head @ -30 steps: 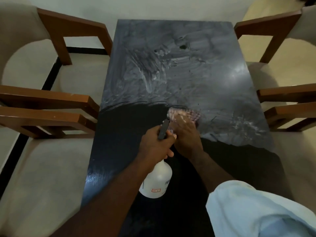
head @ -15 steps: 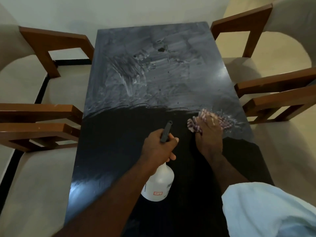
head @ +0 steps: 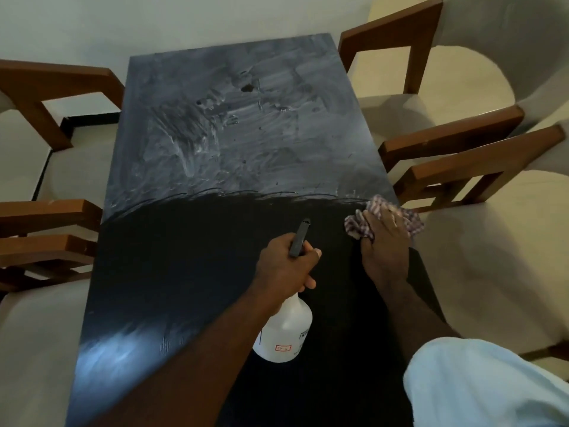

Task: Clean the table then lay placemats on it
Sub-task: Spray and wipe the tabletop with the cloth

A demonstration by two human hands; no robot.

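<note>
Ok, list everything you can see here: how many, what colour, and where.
table: one, black, centre, running away from the camera
smears: whitish-grey film, over the table's far half
spray bottle: one, white with dark trigger head, over the table's near half
cloth: one, red-and-white checked, on the table near its right edge
chairs: four, brown wooden arms with cream seats, two along each long side
sleeve: one, pale blue, bottom right
left hand: grips the spray bottle's neck
right hand: presses on the cloth
</note>
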